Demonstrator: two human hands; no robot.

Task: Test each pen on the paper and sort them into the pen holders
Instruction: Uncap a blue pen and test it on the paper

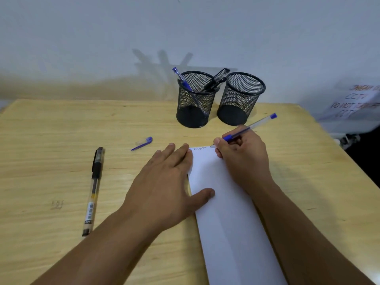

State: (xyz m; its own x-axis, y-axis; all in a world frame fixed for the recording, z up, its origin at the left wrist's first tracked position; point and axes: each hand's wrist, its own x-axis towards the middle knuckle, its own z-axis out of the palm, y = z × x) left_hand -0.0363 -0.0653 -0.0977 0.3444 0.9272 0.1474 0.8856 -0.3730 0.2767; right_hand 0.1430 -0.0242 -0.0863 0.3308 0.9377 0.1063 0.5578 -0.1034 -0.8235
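My right hand point(242, 159) grips a blue pen point(249, 127) with its tip on the top edge of the white paper point(226, 212), beside small blue writing. My left hand point(166, 182) lies flat, fingers spread, pressing the paper's left edge. The pen's blue cap point(143, 143) lies loose on the table to the left. A black capped pen point(93, 190) lies further left. Two black mesh pen holders stand at the back: the left holder point(195, 99) has a blue pen and black pens in it, the right holder point(240, 99) looks empty.
The wooden table point(51, 140) ends at a pale wall behind the holders. At the far right, off the table's edge, a white sheet with printed text point(353, 101) is on a surface.
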